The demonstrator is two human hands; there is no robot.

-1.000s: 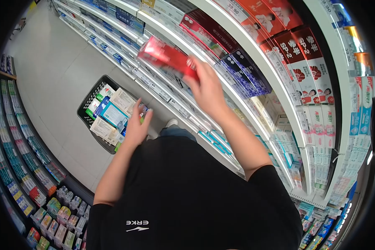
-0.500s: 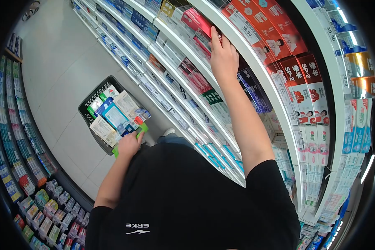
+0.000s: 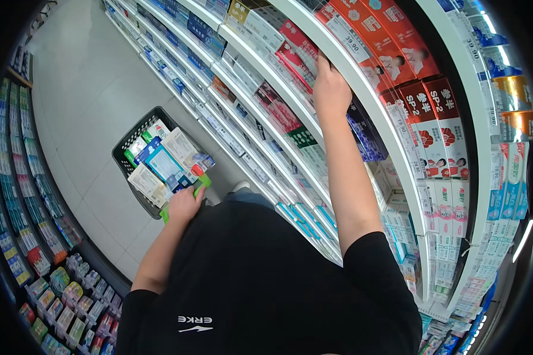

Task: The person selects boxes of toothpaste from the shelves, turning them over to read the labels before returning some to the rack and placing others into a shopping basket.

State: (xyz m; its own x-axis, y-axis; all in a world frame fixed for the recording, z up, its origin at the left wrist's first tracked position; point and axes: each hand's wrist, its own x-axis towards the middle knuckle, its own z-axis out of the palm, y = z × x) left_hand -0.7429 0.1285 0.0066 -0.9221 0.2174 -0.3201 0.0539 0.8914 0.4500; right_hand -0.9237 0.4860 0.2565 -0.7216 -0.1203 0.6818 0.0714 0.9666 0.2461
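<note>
My left hand (image 3: 185,204) is wrapped round the green handle (image 3: 201,184) of a black shopping basket (image 3: 126,137). Inside the basket lie several boxes, among them a blue-and-white box (image 3: 163,165) and pale cartons such as this carton (image 3: 149,184). On the right, my right hand (image 3: 331,92) reaches into a shelf, its fingers largely hidden beneath the shelf edge above. Beside its fingertips are a red box (image 3: 300,42) and another red box (image 3: 295,64). Whether the fingers grip either one cannot be seen. Dark blue-purple boxes (image 3: 367,133) stand just past my wrist.
Tiered white shelves (image 3: 361,74) with price tags run along my right, holding orange-red boxes (image 3: 370,41) and dark red-and-white boxes (image 3: 432,127). Across the grey tiled floor (image 3: 80,118), another stocked shelf (image 3: 23,171) stands at left. Small packs (image 3: 71,302) fill a rack at lower left.
My right hand has moved right and slightly down, its fingers going further behind the shelf edge. The red box it touched now sits further right, showing more of its face. The left hand stays put.
</note>
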